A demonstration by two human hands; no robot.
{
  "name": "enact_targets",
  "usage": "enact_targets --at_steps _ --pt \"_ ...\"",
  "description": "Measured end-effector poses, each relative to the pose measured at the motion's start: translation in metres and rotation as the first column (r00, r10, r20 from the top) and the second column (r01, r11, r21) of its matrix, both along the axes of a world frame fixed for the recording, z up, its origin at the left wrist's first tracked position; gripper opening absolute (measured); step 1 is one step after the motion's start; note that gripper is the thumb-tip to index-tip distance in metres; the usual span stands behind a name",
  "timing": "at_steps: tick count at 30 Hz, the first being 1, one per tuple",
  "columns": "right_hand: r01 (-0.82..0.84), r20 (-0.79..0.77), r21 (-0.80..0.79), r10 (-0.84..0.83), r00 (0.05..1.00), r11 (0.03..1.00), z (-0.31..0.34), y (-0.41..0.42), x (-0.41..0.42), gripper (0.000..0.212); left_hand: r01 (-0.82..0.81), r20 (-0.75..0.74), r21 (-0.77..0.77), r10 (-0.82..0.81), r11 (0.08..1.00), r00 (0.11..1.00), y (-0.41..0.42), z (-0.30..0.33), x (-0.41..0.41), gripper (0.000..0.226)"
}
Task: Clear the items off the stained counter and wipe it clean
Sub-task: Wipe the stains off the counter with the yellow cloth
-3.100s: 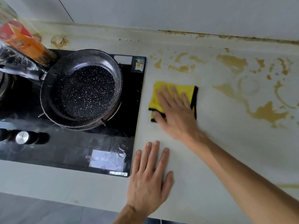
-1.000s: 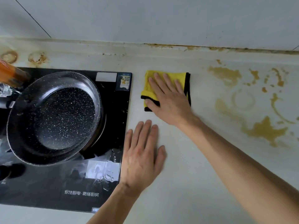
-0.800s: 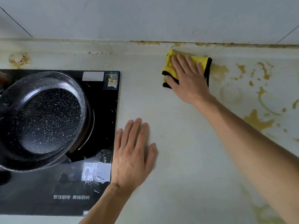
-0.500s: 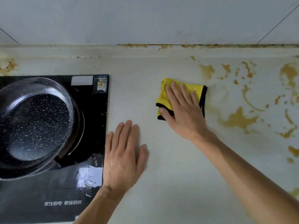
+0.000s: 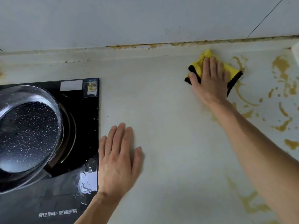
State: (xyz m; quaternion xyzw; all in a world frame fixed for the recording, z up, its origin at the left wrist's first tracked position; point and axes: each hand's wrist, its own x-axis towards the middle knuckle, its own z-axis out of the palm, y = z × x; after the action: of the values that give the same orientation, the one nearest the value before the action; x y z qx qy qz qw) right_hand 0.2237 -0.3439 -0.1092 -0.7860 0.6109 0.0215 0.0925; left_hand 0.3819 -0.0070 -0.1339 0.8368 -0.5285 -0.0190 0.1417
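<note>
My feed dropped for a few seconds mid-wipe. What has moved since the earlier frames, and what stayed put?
The right hand, flat on the yellow cloth, has pushed it from beside the cooktop rightward and back toward the wall, up to the brown stains. Nothing was picked up or released. The left hand still rests flat on the counter, and the pan remains on the cooktop.

Both forearms are bare to the frame's edge, no sleeve showing. The left hand [image 5: 119, 160] and right hand [image 5: 210, 81] wear no glove, ring or watch.
</note>
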Motion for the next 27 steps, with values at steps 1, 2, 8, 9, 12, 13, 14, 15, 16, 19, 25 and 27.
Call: enact_targets --at_steps 1,2,8,9,12,13,14,15,16,19,25,27 --pt "0.011 0.000 -0.008 -0.011 1.000 1.000 0.000 0.005 0.007 0.080 -0.001 0.002 0.002 0.001 1.000 1.000 -0.001 0.001 -0.001 0.063" --pt "-0.001 0.005 -0.003 0.001 1.000 1.000 0.001 0.011 0.016 0.080 0.000 0.003 0.008 0.000 1.000 1.000 -0.001 0.003 -0.001 0.063" --pt "-0.408 0.032 -0.042 0.410 0.912 0.912 0.001 0.082 0.023 0.078 0.002 0.011 0.013 -0.002 1.000 1.000 0.000 0.005 -0.001 0.063" --pt "-0.454 0.027 -0.048 0.455 0.890 0.890 -0.001 0.087 0.007 0.078 0.004 0.013 0.011 -0.004 1.000 1.000 0.000 0.004 0.000 0.063" --pt "-0.404 -0.009 -0.044 0.404 0.915 0.914 0.000 0.067 -0.039 0.079 0.003 0.012 0.011 -0.004 1.000 1.000 -0.001 0.004 -0.001 0.063" --pt "-0.339 -0.021 -0.025 0.338 0.941 0.941 0.001 0.054 -0.046 0.080 0.002 0.012 0.015 -0.002 1.000 1.000 -0.002 0.005 -0.001 0.063" --pt "-0.267 -0.026 -0.005 0.267 0.963 0.964 0.002 0.042 -0.046 0.081 0.000 0.010 0.016 0.000 1.000 1.000 -0.002 0.007 -0.002 0.063" --pt "-0.203 -0.029 0.004 0.203 0.979 0.979 0.001 0.035 -0.040 0.081 -0.001 0.007 0.014 0.000 1.000 1.000 -0.003 0.008 -0.003 0.063" --pt "-0.152 -0.025 0.001 0.152 0.988 0.988 0.001 0.033 -0.030 0.081 -0.002 0.004 0.013 0.002 1.000 1.000 -0.004 0.010 -0.003 0.063" --pt "-0.157 -0.010 -0.037 0.157 0.988 0.987 0.001 0.064 -0.010 0.080 -0.002 -0.001 0.016 0.002 1.000 1.000 -0.002 0.013 -0.004 0.062" --pt "-0.459 -0.007 -0.121 0.461 0.887 0.880 -0.008 0.135 -0.083 0.077 -0.006 0.008 0.017 0.006 1.000 1.000 -0.003 0.016 -0.006 0.063" --pt "-0.408 -0.025 -0.130 0.408 0.912 0.904 -0.007 0.121 -0.095 0.079 0.006 0.017 0.010 -0.006 1.000 1.000 -0.003 0.017 -0.007 0.062"
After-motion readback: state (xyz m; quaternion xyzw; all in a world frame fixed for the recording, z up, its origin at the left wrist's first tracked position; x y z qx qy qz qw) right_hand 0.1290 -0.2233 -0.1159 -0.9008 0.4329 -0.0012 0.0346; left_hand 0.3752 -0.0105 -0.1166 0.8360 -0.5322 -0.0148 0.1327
